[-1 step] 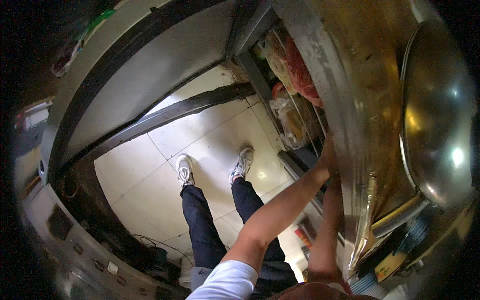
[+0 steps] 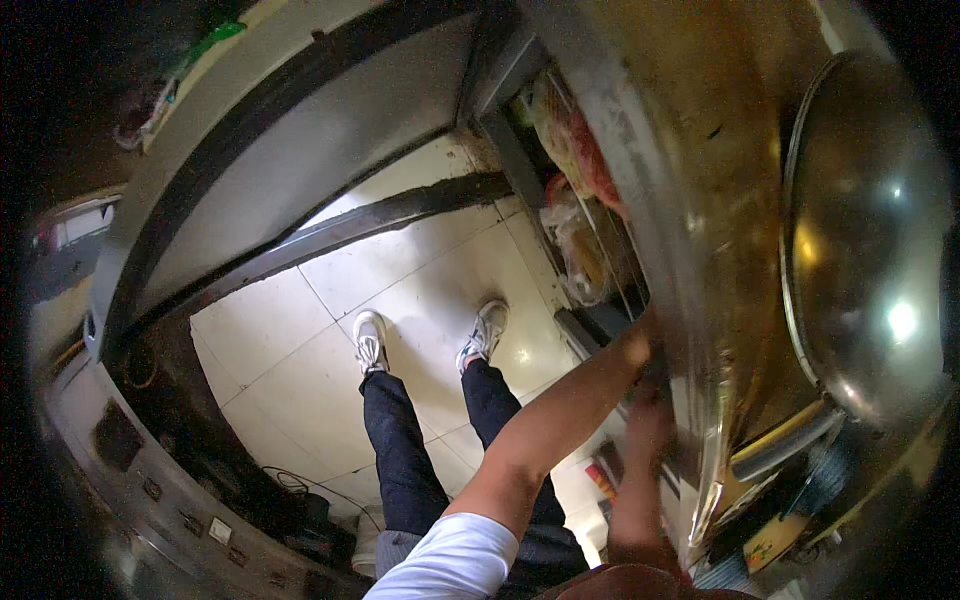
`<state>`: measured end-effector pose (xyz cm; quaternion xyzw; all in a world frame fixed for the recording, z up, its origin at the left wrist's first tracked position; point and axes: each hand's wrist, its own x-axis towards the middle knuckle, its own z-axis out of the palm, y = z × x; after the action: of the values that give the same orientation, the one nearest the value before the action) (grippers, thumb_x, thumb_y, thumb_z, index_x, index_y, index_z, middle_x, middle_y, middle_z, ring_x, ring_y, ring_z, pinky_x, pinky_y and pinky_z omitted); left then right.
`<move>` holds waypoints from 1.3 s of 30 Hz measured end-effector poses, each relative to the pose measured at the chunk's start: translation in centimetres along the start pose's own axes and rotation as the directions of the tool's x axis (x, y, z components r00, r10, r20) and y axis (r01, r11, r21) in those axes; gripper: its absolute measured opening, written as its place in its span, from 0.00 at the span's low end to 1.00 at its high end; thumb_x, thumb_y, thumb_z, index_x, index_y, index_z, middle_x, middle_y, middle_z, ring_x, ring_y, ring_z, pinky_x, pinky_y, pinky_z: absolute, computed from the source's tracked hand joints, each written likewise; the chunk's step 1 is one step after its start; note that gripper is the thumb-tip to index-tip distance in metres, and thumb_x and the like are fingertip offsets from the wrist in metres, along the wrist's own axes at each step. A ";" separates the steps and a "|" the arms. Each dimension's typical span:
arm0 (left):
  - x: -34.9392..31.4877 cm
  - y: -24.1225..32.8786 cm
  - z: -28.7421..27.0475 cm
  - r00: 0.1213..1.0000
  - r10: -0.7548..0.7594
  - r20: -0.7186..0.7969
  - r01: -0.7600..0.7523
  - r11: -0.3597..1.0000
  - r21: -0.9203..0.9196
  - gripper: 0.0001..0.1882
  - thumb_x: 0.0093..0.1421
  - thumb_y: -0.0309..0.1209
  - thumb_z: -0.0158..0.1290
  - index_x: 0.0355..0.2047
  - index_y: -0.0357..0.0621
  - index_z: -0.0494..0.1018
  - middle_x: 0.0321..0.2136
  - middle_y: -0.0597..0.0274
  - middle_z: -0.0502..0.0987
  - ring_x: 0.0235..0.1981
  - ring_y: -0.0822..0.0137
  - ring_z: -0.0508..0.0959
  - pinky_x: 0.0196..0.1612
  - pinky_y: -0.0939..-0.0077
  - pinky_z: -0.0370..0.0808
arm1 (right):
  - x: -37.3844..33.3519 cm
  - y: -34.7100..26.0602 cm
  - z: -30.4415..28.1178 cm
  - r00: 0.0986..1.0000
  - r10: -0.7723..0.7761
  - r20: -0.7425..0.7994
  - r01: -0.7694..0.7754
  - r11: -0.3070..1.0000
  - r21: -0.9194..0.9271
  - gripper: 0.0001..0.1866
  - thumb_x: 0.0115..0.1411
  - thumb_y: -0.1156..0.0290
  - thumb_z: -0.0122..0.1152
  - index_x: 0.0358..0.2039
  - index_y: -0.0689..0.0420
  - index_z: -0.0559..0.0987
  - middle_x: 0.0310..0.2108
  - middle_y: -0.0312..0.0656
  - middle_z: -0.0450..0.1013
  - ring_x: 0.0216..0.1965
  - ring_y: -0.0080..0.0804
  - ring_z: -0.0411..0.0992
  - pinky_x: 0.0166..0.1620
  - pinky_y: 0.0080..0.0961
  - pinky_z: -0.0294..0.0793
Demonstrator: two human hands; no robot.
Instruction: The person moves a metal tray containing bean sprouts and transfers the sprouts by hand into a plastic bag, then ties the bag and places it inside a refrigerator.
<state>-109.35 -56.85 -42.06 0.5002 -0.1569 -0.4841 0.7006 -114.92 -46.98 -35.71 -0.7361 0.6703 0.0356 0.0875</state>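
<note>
My left arm, in a white sleeve, reaches across to the right into an open cabinet below the metal counter [image 2: 700, 230]. Its edge hides the fingers of my left hand [image 2: 643, 340]. Just nearer to me, my right hand [image 2: 652, 412] is raised at the same opening, dim and blurred, so its fingers cannot be made out. Whether either hand holds anything does not show. Beyond them, inside the cabinet, a wire rack [image 2: 612, 240] stands by a clear plastic bag of brownish food [image 2: 588, 262] and a red bag [image 2: 594, 172].
A large grey door panel [image 2: 300, 150] stands swung out at the left. On the counter at right rests a big round shiny metal pan or lid [image 2: 870, 250]. A cable [image 2: 320, 487] lies by the lower left equipment. My shoes [image 2: 370, 340] are on white floor tiles.
My right hand has drawn back slightly from under the counter edge and shows more. The left hand has shifted a little toward me. The view has tilted slightly.
</note>
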 end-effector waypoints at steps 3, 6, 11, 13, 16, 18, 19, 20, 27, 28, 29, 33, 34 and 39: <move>0.3 0.3 0.2 1.000 0.018 -0.017 -0.018 0.999 0.028 0.27 0.57 0.27 0.54 0.56 0.39 0.60 0.52 0.46 0.62 0.54 0.47 0.65 0.55 0.60 0.64 | -4.3 -0.8 -0.4 0.985 0.005 0.170 -0.023 0.994 0.104 0.29 0.61 0.62 0.54 0.58 0.65 0.62 0.57 0.61 0.60 0.58 0.54 0.60 0.59 0.44 0.58; 0.9 0.6 1.3 1.000 0.011 0.004 -0.011 0.998 0.067 0.26 0.57 0.26 0.54 0.55 0.38 0.61 0.51 0.47 0.63 0.53 0.47 0.66 0.54 0.61 0.65 | -8.4 -1.2 -1.5 0.965 -0.015 0.263 -0.054 0.966 0.255 0.23 0.62 0.68 0.52 0.55 0.67 0.66 0.53 0.59 0.65 0.55 0.53 0.63 0.59 0.42 0.60; 3.1 0.9 2.7 0.998 0.050 -0.032 -0.047 0.995 0.083 0.23 0.57 0.25 0.53 0.53 0.37 0.63 0.50 0.48 0.66 0.51 0.48 0.68 0.53 0.62 0.66 | -11.2 -1.7 -3.6 0.914 0.044 0.403 -0.282 0.784 0.553 0.19 0.60 0.69 0.53 0.49 0.65 0.70 0.47 0.51 0.70 0.49 0.41 0.68 0.51 0.37 0.67; 4.0 0.9 3.1 0.998 0.058 -0.037 -0.054 0.994 0.093 0.21 0.57 0.25 0.53 0.52 0.37 0.64 0.49 0.48 0.67 0.51 0.48 0.69 0.52 0.62 0.67 | -14.4 1.6 -2.0 0.929 -0.046 0.367 -0.130 0.889 0.439 0.17 0.59 0.68 0.55 0.46 0.64 0.72 0.43 0.49 0.72 0.46 0.40 0.70 0.48 0.36 0.68; 4.5 1.1 2.8 0.998 0.057 -0.024 -0.053 0.991 0.120 0.20 0.57 0.24 0.52 0.50 0.37 0.65 0.48 0.48 0.69 0.50 0.49 0.70 0.51 0.63 0.68 | -15.8 1.8 -1.3 0.942 -0.146 0.303 0.036 0.940 0.340 0.14 0.56 0.70 0.57 0.42 0.63 0.75 0.38 0.47 0.75 0.41 0.39 0.73 0.44 0.35 0.71; 5.1 1.0 2.9 0.998 0.053 0.013 -0.054 0.989 0.135 0.19 0.57 0.24 0.52 0.49 0.36 0.66 0.48 0.49 0.70 0.49 0.49 0.71 0.51 0.63 0.68 | -14.8 -0.2 -2.3 0.967 -0.165 0.196 0.073 0.911 0.406 0.12 0.55 0.74 0.56 0.41 0.63 0.75 0.35 0.49 0.75 0.39 0.40 0.74 0.42 0.35 0.72; 5.2 0.9 3.0 0.998 0.047 0.036 -0.052 0.988 0.147 0.18 0.57 0.23 0.52 0.49 0.36 0.66 0.48 0.49 0.70 0.49 0.49 0.71 0.50 0.64 0.69 | -14.5 -0.2 -2.1 0.963 -0.157 0.219 0.050 0.903 0.426 0.13 0.55 0.75 0.56 0.41 0.63 0.75 0.35 0.49 0.75 0.38 0.40 0.75 0.42 0.34 0.73; 5.3 0.8 2.8 0.997 0.040 0.059 -0.049 0.986 0.161 0.18 0.57 0.23 0.51 0.48 0.36 0.67 0.47 0.49 0.71 0.48 0.49 0.71 0.50 0.64 0.69 | -14.1 -0.4 -1.8 0.959 -0.150 0.241 0.027 0.894 0.448 0.13 0.55 0.76 0.56 0.42 0.63 0.75 0.35 0.49 0.75 0.37 0.39 0.75 0.41 0.33 0.73; 4.2 4.2 -4.3 0.983 -0.058 0.176 0.005 0.958 0.288 0.14 0.57 0.22 0.50 0.45 0.34 0.70 0.45 0.50 0.74 0.46 0.50 0.74 0.48 0.65 0.71 | -13.6 -3.6 -2.0 0.883 -0.119 0.454 -0.199 0.780 0.593 0.14 0.57 0.73 0.53 0.43 0.64 0.74 0.38 0.45 0.75 0.36 0.33 0.75 0.40 0.27 0.74; 2.8 5.2 -6.5 0.978 -0.060 0.200 -0.009 0.945 0.326 0.14 0.57 0.21 0.50 0.45 0.34 0.70 0.45 0.51 0.75 0.46 0.50 0.75 0.48 0.65 0.72 | -13.8 -3.8 -1.8 0.880 -0.132 0.456 -0.172 0.807 0.565 0.14 0.56 0.76 0.52 0.43 0.64 0.75 0.40 0.46 0.76 0.39 0.35 0.75 0.42 0.29 0.75; 1.1 6.8 -9.0 0.975 -0.039 0.220 -0.055 0.913 0.404 0.13 0.58 0.21 0.50 0.44 0.34 0.71 0.45 0.51 0.75 0.46 0.50 0.75 0.47 0.66 0.72 | -14.3 -4.4 -1.5 0.864 -0.041 0.502 -0.299 0.761 0.576 0.14 0.55 0.79 0.51 0.43 0.63 0.75 0.39 0.46 0.76 0.37 0.35 0.76 0.40 0.29 0.76; -6.7 26.2 -22.0 0.936 0.349 0.042 -0.195 0.416 0.888 0.10 0.60 0.24 0.48 0.41 0.34 0.71 0.42 0.46 0.73 0.45 0.49 0.74 0.48 0.59 0.71 | -16.0 -2.9 -2.1 0.950 -0.021 0.312 -0.196 0.738 0.646 0.09 0.53 0.83 0.54 0.35 0.62 0.78 0.34 0.46 0.78 0.37 0.35 0.77 0.40 0.28 0.78; -7.6 30.7 -25.4 0.851 0.525 0.020 -0.159 0.220 0.962 0.12 0.63 0.30 0.47 0.43 0.35 0.70 0.43 0.43 0.71 0.47 0.47 0.72 0.52 0.54 0.68 | -17.0 -2.4 -1.7 0.895 0.071 0.440 -0.351 0.719 0.600 0.09 0.54 0.77 0.54 0.35 0.60 0.78 0.36 0.49 0.77 0.39 0.43 0.76 0.44 0.31 0.75; -7.7 37.1 -38.6 0.933 0.355 0.052 0.092 -0.375 0.923 0.31 0.65 0.48 0.43 0.59 0.37 0.58 0.43 0.41 0.68 0.43 0.46 0.69 0.44 0.47 0.66 | -23.4 2.5 3.0 0.912 0.220 0.347 -0.393 0.716 0.577 0.06 0.51 0.76 0.60 0.32 0.57 0.79 0.30 0.39 0.78 0.33 0.26 0.76 0.39 0.23 0.76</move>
<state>-66.56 -28.04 -25.74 0.8927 -0.4474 0.0196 0.0499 -119.50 -23.74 -34.89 -0.5293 0.7387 -0.0850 0.4086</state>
